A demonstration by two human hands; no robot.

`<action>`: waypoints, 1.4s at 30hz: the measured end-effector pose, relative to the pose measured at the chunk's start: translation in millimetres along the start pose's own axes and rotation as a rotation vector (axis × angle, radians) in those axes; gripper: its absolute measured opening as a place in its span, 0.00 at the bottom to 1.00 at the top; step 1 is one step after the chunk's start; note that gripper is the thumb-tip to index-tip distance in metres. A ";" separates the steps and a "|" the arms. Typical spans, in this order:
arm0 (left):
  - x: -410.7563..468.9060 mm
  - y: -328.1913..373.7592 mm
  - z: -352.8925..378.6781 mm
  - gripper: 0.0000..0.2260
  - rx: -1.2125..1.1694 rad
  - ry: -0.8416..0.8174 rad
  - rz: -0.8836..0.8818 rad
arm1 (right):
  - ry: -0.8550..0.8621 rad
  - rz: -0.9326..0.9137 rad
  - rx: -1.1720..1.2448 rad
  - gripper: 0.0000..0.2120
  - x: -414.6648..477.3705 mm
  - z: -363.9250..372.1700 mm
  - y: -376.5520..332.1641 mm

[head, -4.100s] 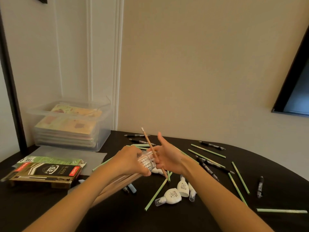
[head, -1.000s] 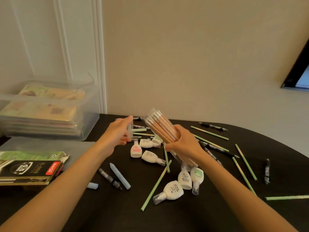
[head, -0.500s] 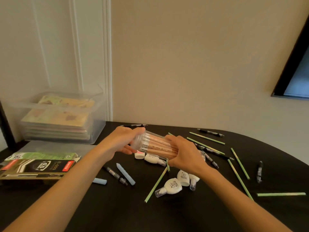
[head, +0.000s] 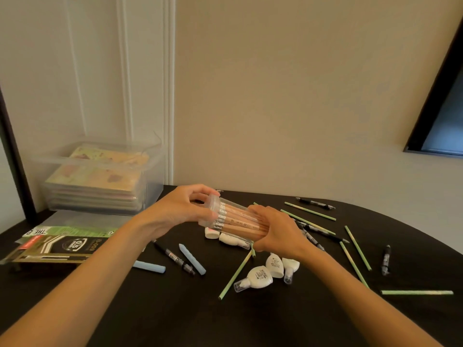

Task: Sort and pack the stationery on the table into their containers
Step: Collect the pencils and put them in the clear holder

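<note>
To seat the clear cap (head: 211,209) squarely, the left hand (head: 180,211), fingers curled round it, should probably push straight along the clear tube (head: 235,220) of pale wooden pencils while the right hand (head: 278,231) grips the tube's body, tilted just above the white correction tapes (head: 226,238) on the table (head: 175,309).

Entries, obscured parts only. Of the clear pencil tube (head: 235,221), the far end was covered by the right hand (head: 278,231), and the capped end was partly masked by the fingers (head: 200,190) of the left hand (head: 175,211). The correction tapes (head: 229,238) beneath it were half hidden. The pen box (head: 57,247) was cut off at the left edge. The contents of the clear bin (head: 100,179) were blurred through its wall. The label on the black pen (head: 175,257) was too small to be read. The window (head: 443,131) was cropped at the right.
</note>
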State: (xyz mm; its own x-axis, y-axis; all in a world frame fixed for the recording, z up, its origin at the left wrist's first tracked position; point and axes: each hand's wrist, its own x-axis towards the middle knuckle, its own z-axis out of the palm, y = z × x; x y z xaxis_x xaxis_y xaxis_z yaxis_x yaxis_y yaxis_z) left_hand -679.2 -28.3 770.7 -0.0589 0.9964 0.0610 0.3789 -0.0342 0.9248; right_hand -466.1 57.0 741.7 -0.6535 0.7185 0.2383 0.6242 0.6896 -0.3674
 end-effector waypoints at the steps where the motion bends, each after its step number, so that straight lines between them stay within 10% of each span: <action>1: -0.8 0.8 -1.0 0.21 0.002 -0.030 0.037 | -0.015 0.000 0.024 0.35 -0.2 -1.2 -0.3; 9: 3.2 1.7 5.7 0.31 0.010 0.101 -0.020 | -0.029 0.006 0.073 0.35 -0.5 -3.2 -3.7; 21: 3.0 -1.3 1.9 0.13 0.149 0.001 0.073 | -0.217 0.033 0.170 0.34 5.7 -5.0 7.5; 42: 53.8 -6.6 -39.6 0.18 0.029 0.423 -0.006 | -0.397 0.119 0.670 0.31 95.4 17.8 -16.2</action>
State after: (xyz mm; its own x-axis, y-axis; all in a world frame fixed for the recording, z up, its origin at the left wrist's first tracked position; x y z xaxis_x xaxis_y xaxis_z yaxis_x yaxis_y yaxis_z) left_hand -721.5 22.5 782.8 -0.4330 0.8767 0.2095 0.4024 -0.0199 0.9152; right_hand -546.1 112.8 754.4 -0.7812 0.6107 -0.1296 0.3914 0.3173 -0.8638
